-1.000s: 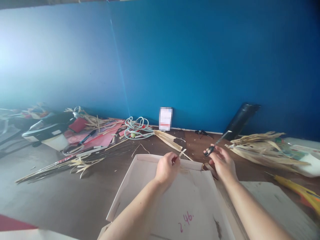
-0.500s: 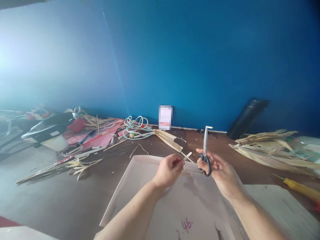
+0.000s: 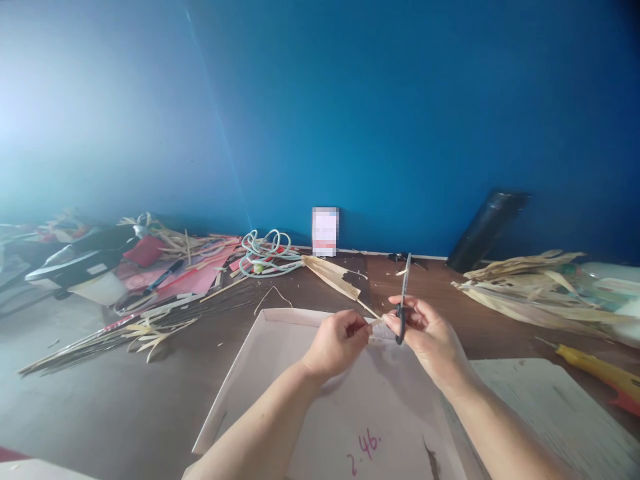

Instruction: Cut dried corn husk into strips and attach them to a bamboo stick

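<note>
Over a shallow white box lid (image 3: 295, 353), my left hand (image 3: 337, 343) pinches a short pale strip (image 3: 379, 321) that looks like dried husk. My right hand (image 3: 427, 340) holds scissors (image 3: 401, 323) by their black handles, blades pointing up and away from the strip. Its thumb and fingertips are at the strip's right end; whether they grip it is hard to see. A small pale scrap (image 3: 401, 272) shows beside the blades. Just beyond the hands lies a dried husk leaf (image 3: 333, 277) with a thin stalk.
To the left are a coiled pale-blue cable (image 3: 267, 253), pink sheets (image 3: 200, 267) and thin sticks (image 3: 100, 340). A phone-like rectangle (image 3: 325, 231) leans on the blue wall. On the right are dried husks (image 3: 525, 297), a black roll (image 3: 487, 230), a yellow-handled tool (image 3: 595, 367) and a white board (image 3: 555, 407).
My right hand has come left, its fingertips meeting the strip by my left hand. The scissors have turned more edge-on. The pale scrap at the blade tip now appears lower, beside the blades.
</note>
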Tool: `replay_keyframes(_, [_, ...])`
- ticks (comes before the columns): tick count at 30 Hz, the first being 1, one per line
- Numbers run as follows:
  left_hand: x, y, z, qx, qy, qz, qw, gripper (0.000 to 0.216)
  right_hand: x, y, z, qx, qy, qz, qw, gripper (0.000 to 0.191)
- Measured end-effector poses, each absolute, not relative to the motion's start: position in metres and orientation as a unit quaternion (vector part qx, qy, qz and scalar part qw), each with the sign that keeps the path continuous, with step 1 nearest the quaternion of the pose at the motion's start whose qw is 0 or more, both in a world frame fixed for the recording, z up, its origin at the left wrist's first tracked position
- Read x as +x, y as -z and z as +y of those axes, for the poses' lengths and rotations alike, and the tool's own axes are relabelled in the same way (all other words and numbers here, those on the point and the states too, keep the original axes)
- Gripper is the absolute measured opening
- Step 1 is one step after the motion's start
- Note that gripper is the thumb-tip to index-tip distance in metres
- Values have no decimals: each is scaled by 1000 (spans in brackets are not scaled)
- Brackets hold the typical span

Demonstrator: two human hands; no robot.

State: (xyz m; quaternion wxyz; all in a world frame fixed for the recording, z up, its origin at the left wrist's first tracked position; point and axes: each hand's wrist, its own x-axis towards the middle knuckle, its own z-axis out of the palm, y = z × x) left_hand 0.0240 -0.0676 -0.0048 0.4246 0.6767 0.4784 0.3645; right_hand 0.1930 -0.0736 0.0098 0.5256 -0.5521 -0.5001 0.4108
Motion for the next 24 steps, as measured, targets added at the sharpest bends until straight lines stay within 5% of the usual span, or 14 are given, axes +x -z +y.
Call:
replay_keyframes(13, [22,12,-60,565,-319,447,616,27,198,2,-69,-534,-345,-493,593,41])
replay_keyframes(24, [19,5,-61,399,-365,359,760,44,188,2,-87,-498,-32,-698,513,30])
